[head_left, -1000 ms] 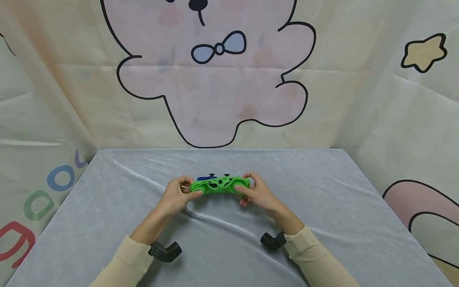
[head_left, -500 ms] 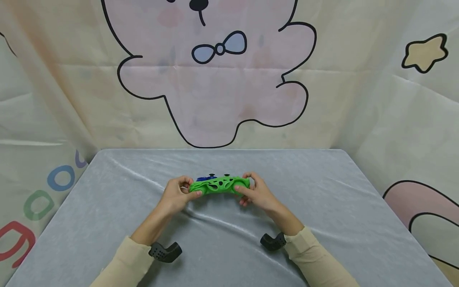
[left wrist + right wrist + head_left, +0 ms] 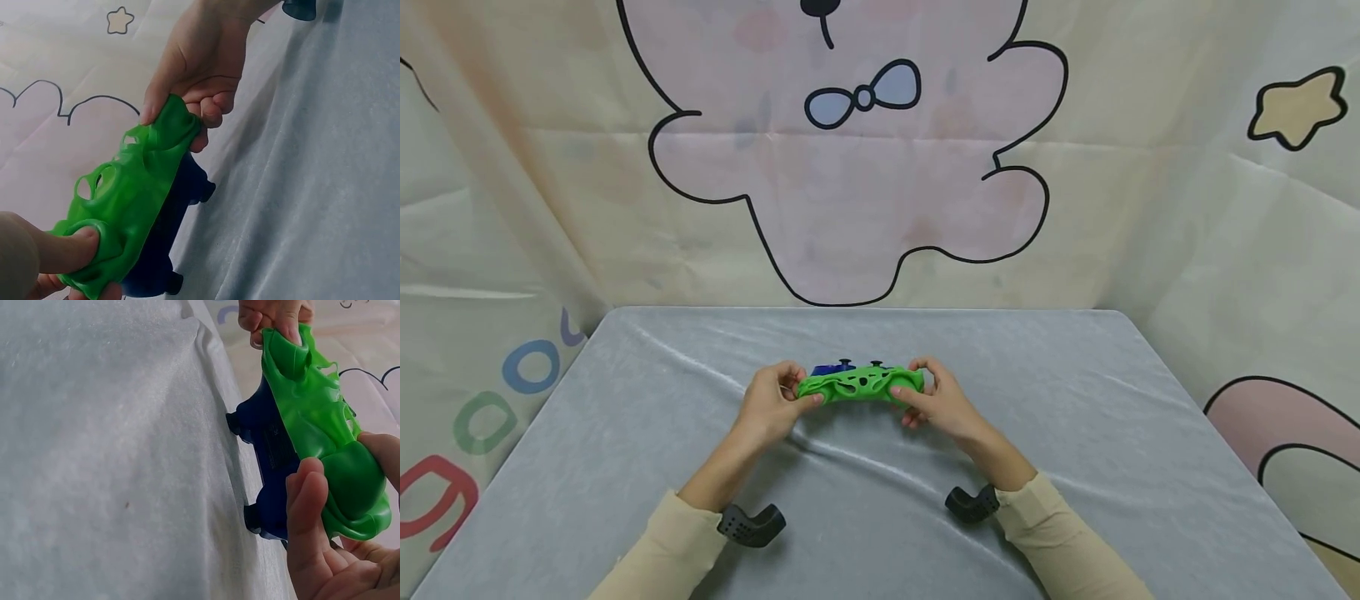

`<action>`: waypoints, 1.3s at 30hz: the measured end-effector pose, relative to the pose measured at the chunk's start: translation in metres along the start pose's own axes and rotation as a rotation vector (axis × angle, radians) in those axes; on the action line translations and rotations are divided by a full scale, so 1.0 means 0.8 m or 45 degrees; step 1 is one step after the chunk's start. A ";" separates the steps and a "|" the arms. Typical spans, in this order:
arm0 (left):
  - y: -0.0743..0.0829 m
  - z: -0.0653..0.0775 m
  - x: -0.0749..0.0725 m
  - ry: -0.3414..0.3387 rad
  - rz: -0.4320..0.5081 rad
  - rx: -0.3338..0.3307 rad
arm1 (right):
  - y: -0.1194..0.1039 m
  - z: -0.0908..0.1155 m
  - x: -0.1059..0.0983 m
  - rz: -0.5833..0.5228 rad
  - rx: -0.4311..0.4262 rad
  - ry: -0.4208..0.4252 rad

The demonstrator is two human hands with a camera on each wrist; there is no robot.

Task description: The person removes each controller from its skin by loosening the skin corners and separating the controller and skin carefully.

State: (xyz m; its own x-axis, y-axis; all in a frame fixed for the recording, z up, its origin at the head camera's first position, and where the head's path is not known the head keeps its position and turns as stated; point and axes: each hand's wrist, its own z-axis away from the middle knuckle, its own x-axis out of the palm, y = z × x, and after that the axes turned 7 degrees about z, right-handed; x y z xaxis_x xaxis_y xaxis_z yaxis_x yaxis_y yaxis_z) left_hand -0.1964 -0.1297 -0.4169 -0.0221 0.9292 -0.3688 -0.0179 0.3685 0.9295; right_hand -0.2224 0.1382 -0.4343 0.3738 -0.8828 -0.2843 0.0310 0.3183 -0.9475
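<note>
A green rubbery silicone cover is stretched over the grip side of a blue game controller. In the right wrist view, the controller's blue body shows beside the cover, with two dark thumbsticks sticking out. My left hand pinches the cover's left end, thumb on the near side and fingers behind. At the other end my right hand grips the cover between thumb and fingers. The left wrist view shows the cover bunched and creased, its cutouts pulled out of shape.
A grey cloth-covered table lies beneath both hands, with soft folds in the cloth. Behind it hangs a curtain printed with cartoon shapes. Black wrist cameras stick out from both cream sleeves.
The head view has shifted slightly. Both hands keep their hold on the cover and controller in nearly the same place, with only small changes in the cover's folds.
</note>
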 end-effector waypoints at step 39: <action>-0.018 -0.008 -0.002 -0.404 0.439 -0.213 | 0.008 -0.002 -0.005 -0.211 0.056 -0.095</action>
State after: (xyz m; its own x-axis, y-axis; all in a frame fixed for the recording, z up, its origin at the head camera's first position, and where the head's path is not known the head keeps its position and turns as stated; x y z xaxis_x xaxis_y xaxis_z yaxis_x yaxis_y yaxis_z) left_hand -0.2027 -0.1366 -0.4296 0.2501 0.9682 0.0045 -0.2237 0.0533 0.9732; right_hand -0.2251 0.1430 -0.4392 0.4279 -0.8969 -0.1113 0.1379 0.1865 -0.9727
